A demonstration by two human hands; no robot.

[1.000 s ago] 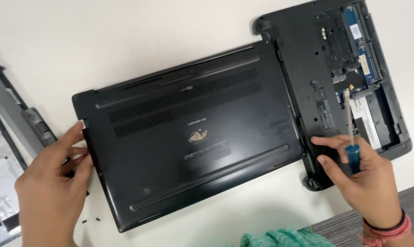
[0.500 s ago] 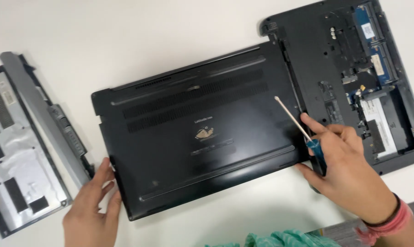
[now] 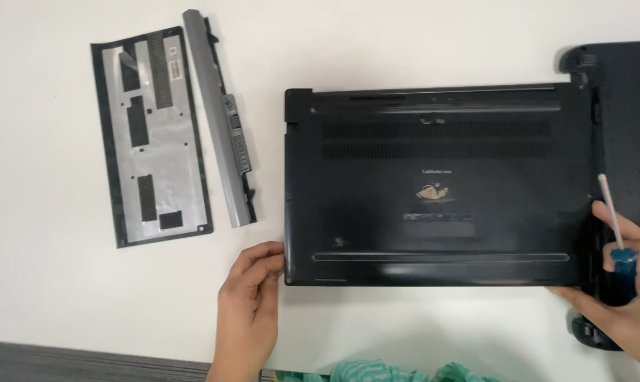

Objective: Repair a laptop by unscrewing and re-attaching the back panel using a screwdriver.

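A black laptop (image 3: 440, 191) lies bottom side up on the white table, its edges square to me. My left hand (image 3: 252, 297) rests with its fingertips against the laptop's near left corner, fingers apart, holding nothing. My right hand (image 3: 627, 283) is at the near right corner, touching the laptop's edge while holding a screwdriver (image 3: 617, 237) with a blue handle, its shaft pointing up and away from me.
A second black laptop (image 3: 627, 113), also bottom up, lies at the right edge, partly under the first. A grey and black cover panel (image 3: 150, 134) and a long grey battery (image 3: 221, 117) lie at the left. A green patterned cloth (image 3: 376, 371) shows at the bottom.
The laptop has been turned from a slant to lie square. The view has shifted left, so the panel and battery are in full sight and the second laptop is mostly cut off.
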